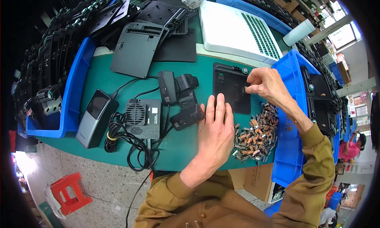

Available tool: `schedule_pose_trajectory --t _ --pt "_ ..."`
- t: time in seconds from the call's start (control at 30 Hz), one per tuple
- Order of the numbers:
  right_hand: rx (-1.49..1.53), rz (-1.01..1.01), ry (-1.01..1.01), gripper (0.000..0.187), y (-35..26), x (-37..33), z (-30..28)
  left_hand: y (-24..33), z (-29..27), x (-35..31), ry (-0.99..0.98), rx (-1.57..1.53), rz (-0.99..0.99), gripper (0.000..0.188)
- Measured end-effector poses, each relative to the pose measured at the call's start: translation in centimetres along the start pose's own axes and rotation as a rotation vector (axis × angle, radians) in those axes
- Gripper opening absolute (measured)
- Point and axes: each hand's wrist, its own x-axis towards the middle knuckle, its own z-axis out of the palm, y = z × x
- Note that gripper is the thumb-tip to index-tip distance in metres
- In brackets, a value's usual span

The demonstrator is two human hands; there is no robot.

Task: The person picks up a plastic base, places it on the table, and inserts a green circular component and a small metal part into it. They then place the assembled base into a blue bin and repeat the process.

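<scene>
Black panel [229, 94]: lies on the green counter [174, 149] under fingertips of the open, empty left hand [215, 137] and the pinched grip of the right hand [272, 83], seemingly closed on a small dark piece [244, 89]; could skid if pressed off-centre.

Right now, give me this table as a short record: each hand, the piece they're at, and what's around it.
Piece: black panel, on the green tabletop
Left hand: open, fingers over the panel's near left corner
Right hand: fingertips at the panel's right edge; grip unclear
Near side: heap of small parts, metal and orange
Left: grey vented device, power bank
Far side: white piece with green grid
</scene>
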Motion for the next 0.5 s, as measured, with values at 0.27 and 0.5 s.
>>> schedule_pose_trajectory --t 0.27,0.5 --pt "-0.067 -0.161 0.088 0.032 1.1 3.5 0.3 -0.3 0.1 -0.1 -0.019 0.028 0.000 0.050" --pt "-0.053 -0.265 0.117 0.029 2.1 4.6 2.4 -0.3 0.1 -0.1 -0.034 0.039 0.021 0.052"
